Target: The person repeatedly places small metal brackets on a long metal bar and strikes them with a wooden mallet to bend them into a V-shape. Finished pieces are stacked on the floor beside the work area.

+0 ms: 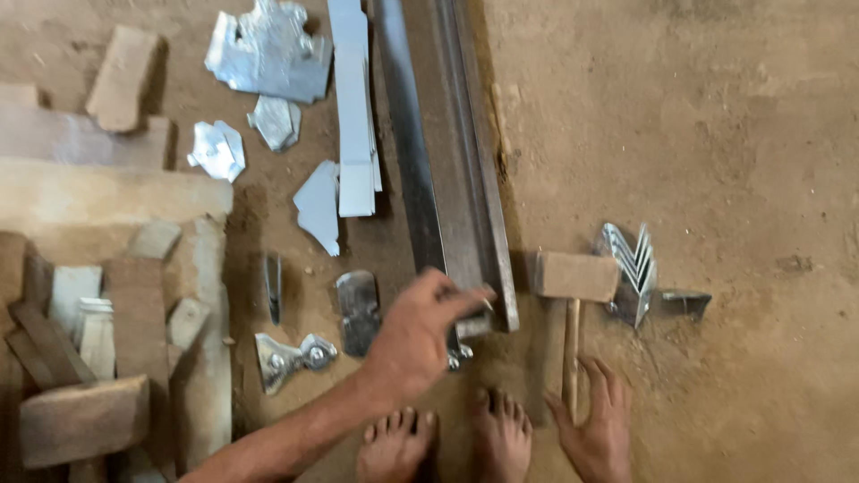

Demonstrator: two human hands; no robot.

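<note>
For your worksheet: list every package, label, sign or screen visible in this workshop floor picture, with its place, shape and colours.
None in view: only bare sheet-metal offcuts, a steel rail, a wooden mallet and wood blocks on the dirt floor.
</note>
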